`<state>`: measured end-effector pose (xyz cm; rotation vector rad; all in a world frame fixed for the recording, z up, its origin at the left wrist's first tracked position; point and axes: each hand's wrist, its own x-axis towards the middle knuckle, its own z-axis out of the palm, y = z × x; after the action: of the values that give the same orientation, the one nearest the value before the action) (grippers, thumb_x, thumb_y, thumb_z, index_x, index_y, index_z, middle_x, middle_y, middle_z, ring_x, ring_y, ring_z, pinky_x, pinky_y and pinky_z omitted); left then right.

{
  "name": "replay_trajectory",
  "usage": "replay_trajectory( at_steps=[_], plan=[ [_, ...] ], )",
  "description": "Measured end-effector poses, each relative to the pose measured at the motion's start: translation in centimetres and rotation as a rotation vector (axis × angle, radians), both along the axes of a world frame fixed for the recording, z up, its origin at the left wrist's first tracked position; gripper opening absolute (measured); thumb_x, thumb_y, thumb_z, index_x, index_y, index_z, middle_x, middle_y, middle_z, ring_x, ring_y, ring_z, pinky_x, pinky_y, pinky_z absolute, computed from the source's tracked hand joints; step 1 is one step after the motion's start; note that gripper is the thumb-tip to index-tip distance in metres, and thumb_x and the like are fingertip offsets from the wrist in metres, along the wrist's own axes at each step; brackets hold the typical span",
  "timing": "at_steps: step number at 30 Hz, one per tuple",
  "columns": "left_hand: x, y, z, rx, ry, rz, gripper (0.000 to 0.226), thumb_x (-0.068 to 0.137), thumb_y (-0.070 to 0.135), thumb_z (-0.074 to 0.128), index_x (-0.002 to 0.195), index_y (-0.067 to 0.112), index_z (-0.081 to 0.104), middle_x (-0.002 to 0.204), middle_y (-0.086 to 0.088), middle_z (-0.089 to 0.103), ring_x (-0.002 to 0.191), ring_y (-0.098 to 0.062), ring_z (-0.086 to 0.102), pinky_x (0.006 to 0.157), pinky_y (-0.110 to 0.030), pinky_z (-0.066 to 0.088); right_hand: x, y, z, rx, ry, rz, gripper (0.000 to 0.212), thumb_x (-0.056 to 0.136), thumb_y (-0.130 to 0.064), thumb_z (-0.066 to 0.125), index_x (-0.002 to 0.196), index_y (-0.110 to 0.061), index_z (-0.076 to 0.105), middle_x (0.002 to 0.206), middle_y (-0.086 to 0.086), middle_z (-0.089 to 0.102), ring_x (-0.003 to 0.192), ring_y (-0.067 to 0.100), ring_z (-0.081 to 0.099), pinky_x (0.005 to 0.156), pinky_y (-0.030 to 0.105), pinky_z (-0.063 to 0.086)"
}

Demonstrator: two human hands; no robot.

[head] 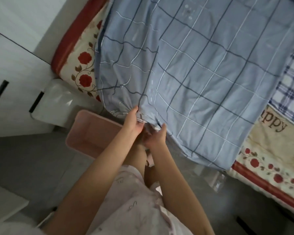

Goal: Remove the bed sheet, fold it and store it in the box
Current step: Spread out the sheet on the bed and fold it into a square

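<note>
The blue-grey checked bed sheet (202, 65) lies loose across the bed, its near edge bunched and hanging over the side, so it looks already pulled free of the mattress on this side. At the right its border stops short, and the floral mattress cover (268, 150) with red roses and a red band shows bare beyond it. The person stands at the bedside with both arms stretched forward. The left hand (134, 122) pinches a gathered knot of the sheet's edge, fingers (135, 110) curled into the cloth, while the right hand (155, 137) sits just beside it and hooks its fingers (163, 127) over the hem a little lower. The two hands are close together on the same stretch of edge, which reads as bringing corners together for a first fold or taking hold to drag the sheet off. As a judgement, the removal is partly done; the folding is barely begun, if at all, and the storing is all still ahead. The pink box (90, 133) stands on the grey floor (24, 158) right by the bed, below the left forearm, open, with nothing visible inside. The only readable writing is the brown letters "ppy" (273, 125) on the floral cover, the rest of the word hidden by a blue-and-white checked cloth (288, 92). No brand or label shows on the sheet or box.
</note>
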<state>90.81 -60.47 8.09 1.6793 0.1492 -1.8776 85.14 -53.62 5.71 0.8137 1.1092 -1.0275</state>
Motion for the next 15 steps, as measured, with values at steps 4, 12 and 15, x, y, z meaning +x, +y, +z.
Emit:
replay_trajectory(
  at_steps=[4,12,15],
  plan=[
    [-0.6,0.1,2.7,-0.075,0.043,0.012,0.03,0.099,0.015,0.041,0.124,0.005,0.053,0.108,-0.009,0.065,0.105,-0.025,0.059,0.08,-0.033,0.051,-0.6,2.2,-2.1,-0.061,-0.22,-0.39,0.067,0.084,-0.067,0.031,0.111,-0.012,0.058,0.112,0.013,0.061,0.106,0.031,0.054,0.101,0.04,0.034],
    [2.8,-0.7,6.0,-0.12,0.007,-0.063,0.013,0.095,0.017,0.052,0.095,0.007,0.061,0.08,-0.008,0.072,0.08,-0.019,0.066,0.066,-0.03,0.054,0.0,0.9,-1.9,0.038,0.018,-0.594,0.062,0.085,-0.063,0.049,0.125,-0.016,0.052,0.118,0.006,0.06,0.113,0.035,0.049,0.096,0.044,0.035],
    [3.5,-1.8,6.4,-0.157,-0.008,-0.048,0.017,0.095,0.018,0.053,0.106,0.008,0.06,0.098,-0.01,0.068,0.089,-0.021,0.064,0.073,-0.032,0.054,-1.0,2.2,-3.2,-0.039,0.258,-0.442,0.034,0.091,-0.005,0.057,0.125,-0.007,0.049,0.088,-0.009,0.063,0.088,0.012,0.064,0.074,0.018,0.051]
  ],
)
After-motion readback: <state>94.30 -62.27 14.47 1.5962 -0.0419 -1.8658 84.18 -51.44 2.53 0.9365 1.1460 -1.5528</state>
